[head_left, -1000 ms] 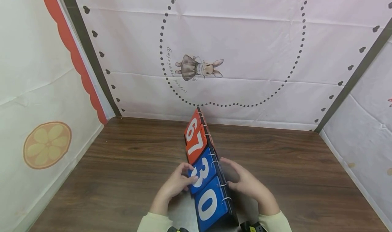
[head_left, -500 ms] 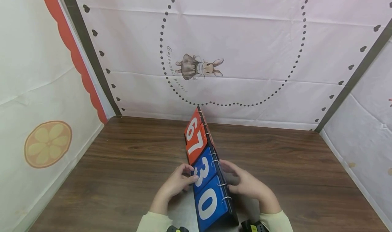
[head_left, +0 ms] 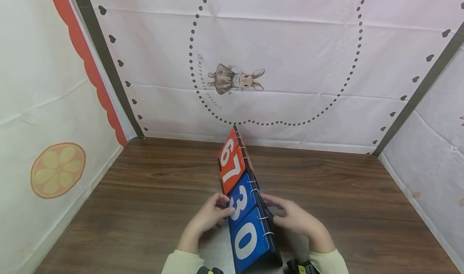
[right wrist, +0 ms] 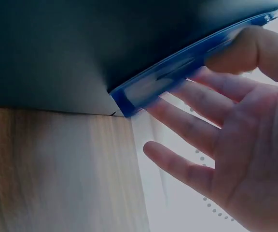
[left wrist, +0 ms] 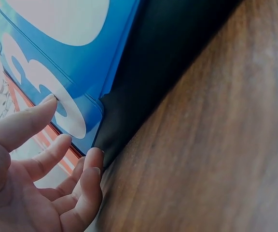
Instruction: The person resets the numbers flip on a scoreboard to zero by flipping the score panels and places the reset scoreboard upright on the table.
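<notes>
A tent-shaped flip scoreboard (head_left: pixel 274 254) stands on the table, its ring-bound spine running away from me. On its left face are blue cards showing 3 (head_left: pixel 244 185) and 0 (head_left: pixel 261 250), with red digit cards (head_left: pixel 229 177) farther off. My left hand (head_left: pixel 208 217) rests by the 3 card, its thumb at the digit and its loosely bent fingers at the lower edge. Across the spine, my right hand (head_left: pixel 299 219) pinches a blue card (right wrist: pixel 141 92) on the right face, thumb on one side and fingers on the other. That card stands away from the black backing (right wrist: pixel 47 53).
Brown wood-grain table (head_left: pixel 156 185) surrounds the scoreboard. A pale cloth wall (head_left: pixel 290 64) with a rabbit print rises behind, close to the scoreboard's far end. More cloth walls (head_left: pixel 47 105) flank the table on both sides.
The right hand has shifted slightly to the right, away from the spine, and a dark card edge now shows beside its fingers. The left hand and the scoreboard stay nearly still.
</notes>
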Available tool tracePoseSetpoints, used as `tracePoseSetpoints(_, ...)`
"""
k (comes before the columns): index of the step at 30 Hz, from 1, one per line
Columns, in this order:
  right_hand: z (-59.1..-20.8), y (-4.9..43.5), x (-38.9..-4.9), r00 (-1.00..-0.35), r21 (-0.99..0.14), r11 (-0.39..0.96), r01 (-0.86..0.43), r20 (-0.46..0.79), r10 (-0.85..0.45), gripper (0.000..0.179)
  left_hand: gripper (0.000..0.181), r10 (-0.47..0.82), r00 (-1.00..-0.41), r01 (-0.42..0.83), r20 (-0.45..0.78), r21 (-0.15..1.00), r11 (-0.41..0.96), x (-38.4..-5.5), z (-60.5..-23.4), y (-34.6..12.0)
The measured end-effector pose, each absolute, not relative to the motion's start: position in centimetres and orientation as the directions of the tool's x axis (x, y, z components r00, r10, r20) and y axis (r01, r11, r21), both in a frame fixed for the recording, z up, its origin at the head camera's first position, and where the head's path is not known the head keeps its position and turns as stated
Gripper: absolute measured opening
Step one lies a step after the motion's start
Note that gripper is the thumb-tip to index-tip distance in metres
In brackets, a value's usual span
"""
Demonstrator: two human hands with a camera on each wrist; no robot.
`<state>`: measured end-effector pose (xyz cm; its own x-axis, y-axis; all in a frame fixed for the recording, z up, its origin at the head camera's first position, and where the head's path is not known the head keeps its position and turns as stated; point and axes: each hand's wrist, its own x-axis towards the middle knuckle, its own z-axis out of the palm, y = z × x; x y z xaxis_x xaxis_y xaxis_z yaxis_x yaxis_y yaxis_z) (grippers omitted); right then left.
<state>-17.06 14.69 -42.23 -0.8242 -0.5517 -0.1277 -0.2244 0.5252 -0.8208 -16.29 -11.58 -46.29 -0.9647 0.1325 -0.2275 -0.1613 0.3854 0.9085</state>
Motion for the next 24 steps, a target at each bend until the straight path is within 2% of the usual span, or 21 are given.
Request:
tracePoseSetpoints(5,-41.8,14.8,-17.1,-0.859,-0.800,0.557,-0.223,-0.110,-0.501,0.045,0.053,0.135,-0.966,-0.155,-0.222,0.910,0.383,-16.2,-46.1,-11.7)
tracePoseSetpoints(10,-41.4,15.0,-17.1,-0.905,-0.802,0.544,-0.246,-0.010,-0.425,0.036,0.053,0.113,-0.977,-0.126,-0.182,0.916,0.382,-16.1,-46.1,-11.7)
tracePoseSetpoints(13,-41.3,15.2,-17.1,-0.936,-0.803,0.546,-0.238,0.040,-0.350,0.033,0.046,0.071,-0.994,-0.051,-0.082,0.928,0.369,-16.1,-45.8,-11.6)
tracePoseSetpoints(16,-41.2,15.4,-17.1,-0.957,-0.798,0.558,-0.228,0.077,-0.280,0.030,0.034,0.046,-0.996,0.088,0.078,0.940,0.329,-15.9,-45.2,-11.4)
tracePoseSetpoints(20,-41.1,15.9,-17.1,-0.955,-0.767,0.574,-0.287,0.180,-0.237,0.031,0.023,0.072,-0.974,0.225,0.214,0.941,0.254,-15.5,-44.1,-10.8)
tracePoseSetpoints(24,-41.1,16.5,-17.3,-0.900,-0.715,0.547,-0.435,0.359,-0.248,0.039,0.022,0.132,-0.961,0.266,0.242,0.938,0.221,-15.1,-43.5,-10.1)
